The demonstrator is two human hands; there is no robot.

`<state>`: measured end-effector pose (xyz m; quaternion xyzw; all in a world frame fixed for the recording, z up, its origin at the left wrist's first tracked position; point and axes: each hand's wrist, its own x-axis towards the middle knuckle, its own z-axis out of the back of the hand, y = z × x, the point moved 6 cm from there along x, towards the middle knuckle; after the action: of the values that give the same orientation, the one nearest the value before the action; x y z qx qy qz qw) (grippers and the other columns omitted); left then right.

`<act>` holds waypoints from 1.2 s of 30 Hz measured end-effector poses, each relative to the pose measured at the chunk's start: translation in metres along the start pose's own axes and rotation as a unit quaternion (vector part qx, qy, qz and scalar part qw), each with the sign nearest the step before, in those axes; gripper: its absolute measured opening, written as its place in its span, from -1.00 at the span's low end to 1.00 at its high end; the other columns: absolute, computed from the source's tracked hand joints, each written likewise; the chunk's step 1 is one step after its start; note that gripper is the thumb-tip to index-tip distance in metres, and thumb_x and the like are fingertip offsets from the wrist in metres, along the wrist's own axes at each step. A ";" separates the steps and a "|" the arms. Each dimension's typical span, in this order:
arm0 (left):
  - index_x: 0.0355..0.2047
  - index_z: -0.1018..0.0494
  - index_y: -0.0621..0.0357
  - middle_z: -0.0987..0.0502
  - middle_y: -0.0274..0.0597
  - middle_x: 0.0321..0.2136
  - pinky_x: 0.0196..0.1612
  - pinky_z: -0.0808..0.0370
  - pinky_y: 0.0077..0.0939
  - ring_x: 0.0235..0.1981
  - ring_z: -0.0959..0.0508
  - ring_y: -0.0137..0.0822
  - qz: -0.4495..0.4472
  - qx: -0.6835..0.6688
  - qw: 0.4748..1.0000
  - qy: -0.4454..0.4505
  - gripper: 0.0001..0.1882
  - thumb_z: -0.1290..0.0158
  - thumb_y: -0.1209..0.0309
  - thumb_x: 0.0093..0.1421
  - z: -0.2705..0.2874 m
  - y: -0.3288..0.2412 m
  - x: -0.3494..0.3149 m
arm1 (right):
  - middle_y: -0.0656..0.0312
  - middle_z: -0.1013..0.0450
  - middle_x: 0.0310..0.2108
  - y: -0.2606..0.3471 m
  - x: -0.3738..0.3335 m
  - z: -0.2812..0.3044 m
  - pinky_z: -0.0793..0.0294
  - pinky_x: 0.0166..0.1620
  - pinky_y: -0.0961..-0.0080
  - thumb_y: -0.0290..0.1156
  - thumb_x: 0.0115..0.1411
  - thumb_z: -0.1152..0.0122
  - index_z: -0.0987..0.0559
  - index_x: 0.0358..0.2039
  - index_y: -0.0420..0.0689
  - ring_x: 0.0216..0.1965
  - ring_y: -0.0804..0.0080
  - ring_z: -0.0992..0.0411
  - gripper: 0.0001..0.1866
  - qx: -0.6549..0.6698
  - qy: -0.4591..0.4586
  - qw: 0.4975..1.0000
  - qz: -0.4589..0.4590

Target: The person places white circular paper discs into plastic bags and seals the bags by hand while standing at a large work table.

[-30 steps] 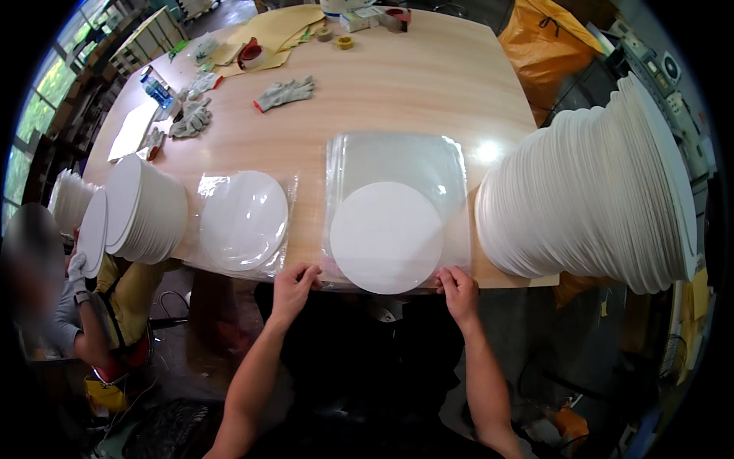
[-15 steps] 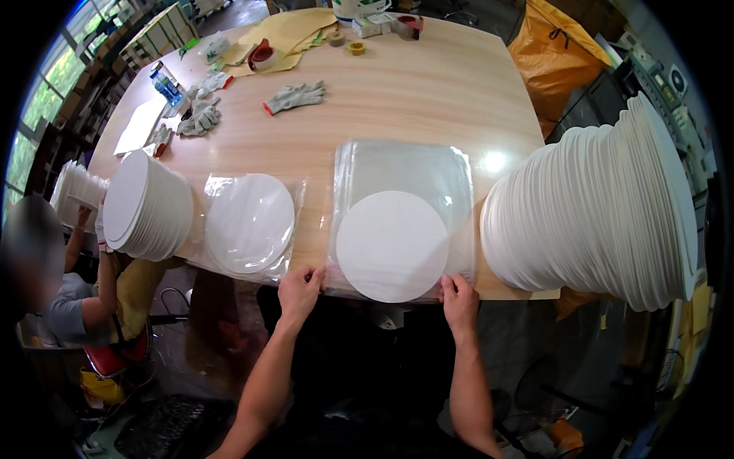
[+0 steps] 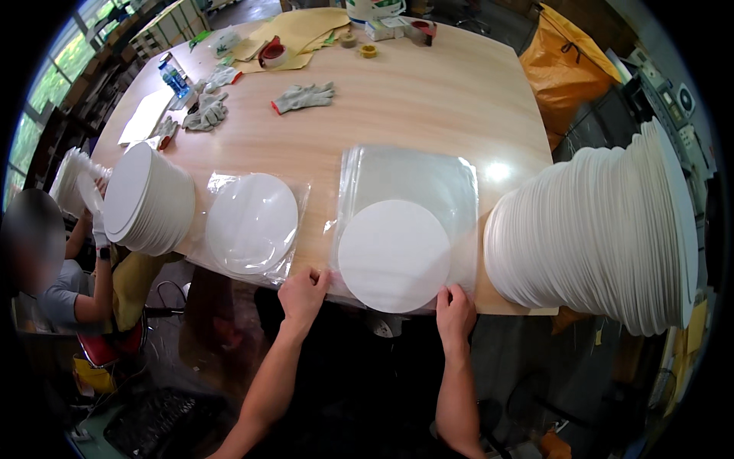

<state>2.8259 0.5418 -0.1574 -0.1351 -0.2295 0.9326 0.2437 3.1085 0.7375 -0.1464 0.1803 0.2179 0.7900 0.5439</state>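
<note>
A round white disc [image 3: 394, 256] lies on a stack of clear plastic bags [image 3: 409, 174] in front of me, its near edge at the table's front edge. My left hand [image 3: 304, 297] is closed in a pinch at the bags' near left corner. At the near right side of the disc, my right hand [image 3: 456, 307] is closed too, its fingertips on the bag's near edge. Whether the right fingertips also touch the disc I cannot tell. Left of these, a bagged white disc [image 3: 252, 223] lies flat in clear film.
To the right leans a tall stack of white discs [image 3: 585, 233]; a smaller stack [image 3: 153, 200] stands left. Beyond are grey work gloves [image 3: 304, 98], a bottle [image 3: 173, 79], tape rolls [image 3: 368, 51] and yellow paper sheets [image 3: 306, 34]. A co-worker [image 3: 76, 283] sits at far left, handling a white disc.
The view has shifted slightly, so the table sits lower in it. My hands stay at the bag's near edge. The co-worker's hand has moved, with a white disc now showing at it.
</note>
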 end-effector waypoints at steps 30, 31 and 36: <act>0.36 -0.09 0.42 -0.08 0.21 0.40 0.46 0.11 0.05 0.45 -0.03 0.11 -0.303 0.100 0.948 0.007 -0.09 -0.10 -0.03 0.23 -0.029 -0.033 -0.044 | 0.10 -0.59 -0.44 -0.019 0.010 0.009 -0.48 -0.29 0.07 -0.14 0.22 -0.25 -0.55 -0.41 -0.13 -0.33 -0.05 -0.55 -0.71 0.004 0.056 0.995 -0.084; 0.36 -0.09 0.42 -0.09 0.22 0.40 0.46 0.11 0.05 0.45 -0.03 0.12 -0.282 0.095 0.955 -0.004 -0.09 -0.10 -0.02 0.24 -0.026 -0.026 -0.040 | 0.09 -0.58 -0.45 -0.022 0.010 0.007 -0.48 -0.30 0.10 -0.15 0.21 -0.27 -0.56 -0.41 -0.12 -0.35 -0.04 -0.55 -0.71 -0.001 0.050 0.996 -0.079; 0.33 -0.13 0.41 -0.14 0.24 0.36 0.43 0.01 0.04 0.40 -0.10 0.19 -0.268 0.004 0.959 -0.094 -0.21 -0.16 0.24 0.22 0.004 -0.023 -0.059 | 0.08 -0.58 -0.43 -0.035 0.008 0.002 -0.48 -0.28 0.06 -0.13 0.23 -0.24 -0.54 -0.41 -0.14 -0.32 -0.06 -0.55 -0.69 0.023 0.040 0.996 -0.077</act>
<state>2.8834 0.5275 -0.1340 0.0210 -0.2755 0.8422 0.4630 3.1344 0.7558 -0.1631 0.1437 0.2703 0.7473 0.5898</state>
